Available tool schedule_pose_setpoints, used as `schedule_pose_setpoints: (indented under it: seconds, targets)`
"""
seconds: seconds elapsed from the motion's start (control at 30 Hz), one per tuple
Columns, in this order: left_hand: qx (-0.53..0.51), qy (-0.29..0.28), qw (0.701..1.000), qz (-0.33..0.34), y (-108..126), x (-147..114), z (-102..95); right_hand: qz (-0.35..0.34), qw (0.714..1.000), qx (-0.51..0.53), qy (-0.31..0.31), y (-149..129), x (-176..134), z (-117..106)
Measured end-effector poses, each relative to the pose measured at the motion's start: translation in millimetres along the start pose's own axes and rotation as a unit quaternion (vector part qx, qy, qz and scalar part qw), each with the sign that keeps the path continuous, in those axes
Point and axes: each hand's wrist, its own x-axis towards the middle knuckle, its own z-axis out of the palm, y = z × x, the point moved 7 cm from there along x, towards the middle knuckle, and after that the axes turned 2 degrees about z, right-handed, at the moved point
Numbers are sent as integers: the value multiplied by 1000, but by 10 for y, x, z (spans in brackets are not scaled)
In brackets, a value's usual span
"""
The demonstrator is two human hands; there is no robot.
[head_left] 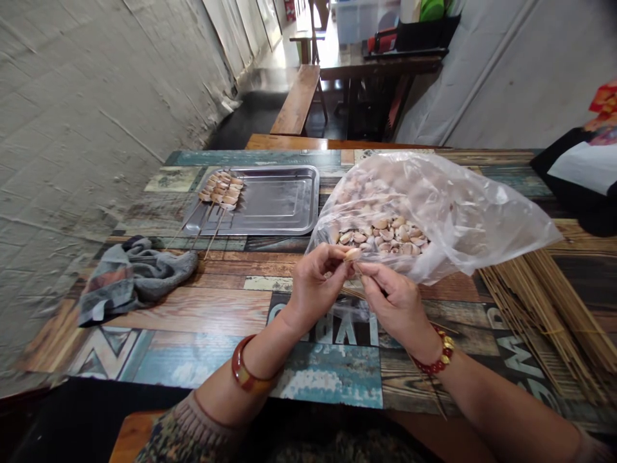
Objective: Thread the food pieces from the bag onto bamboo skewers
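A pale garlic clove point(353, 255) is pinched between the fingertips of my left hand point(318, 276), just in front of a clear plastic bag point(482, 225). Inside that bag lie many loose garlic cloves point(385, 236). My right hand point(398, 302) is closed on a thin bamboo skewer point(436, 392), whose far end meets the clove and whose other end shows below my wrist. To the left, a metal tray point(284, 199) bears several skewers threaded with garlic cloves point(222, 190) at its left side, their sticks reaching over the near rim.
A bundle of bare bamboo skewers point(544, 308) lies at the right on the patterned table point(332, 379). At the left rests a crumpled grey cloth point(144, 276). Behind the table are a wooden bench point(299, 99) and another table holding a plastic bin point(359, 26).
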Motion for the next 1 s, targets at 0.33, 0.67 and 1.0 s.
schedule_pose_setpoints:
  seconds: [0.33, 0.67, 1.0]
  targets:
    - [5, 16, 1000, 0, 1, -24, 0, 11, 1000, -26, 0, -10, 20, 10]
    - [33, -3, 999, 32, 104, -59, 34, 41, 999, 7, -20, 40, 12, 28]
    - [26, 12, 999, 26, 101, -10, -55, 109, 985, 105, -84, 44, -34, 88]
